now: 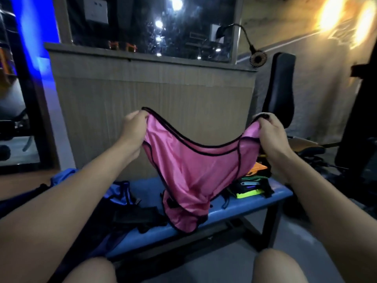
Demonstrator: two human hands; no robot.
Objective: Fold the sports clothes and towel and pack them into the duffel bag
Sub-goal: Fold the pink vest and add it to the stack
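Both hands are raised at mid-frame, holding a pink sports vest (195,168) with black trim spread between them. The left hand (135,127) pinches one shoulder strap at centre left, fingers curled over the fabric edge; the right hand (271,131) pinches the other strap at centre right in the same way. The neckline sags in a curve between them, and the vest hangs down so that its hem rests bunched on the blue bench (255,203) in the lower middle of the frame.

Judging by this, the vest is only being shaken out and squared up; no fold has been made in it yet. On the bench at lower left lies a blue garment (120,193) with dark trim, loose and crumpled, and just below it some black items (136,218) that are too dark to identify. To the right of the vest sits a small heap of clothing (251,186) in orange, green and black, which looks flatter, though I cannot tell whether it is properly folded. A blue and dark mass at the far left edge may be the duffel bag, but that is uncertain, and no towel can be made out. Most of the task appears to remain: folding this vest, the other pieces, and packing.
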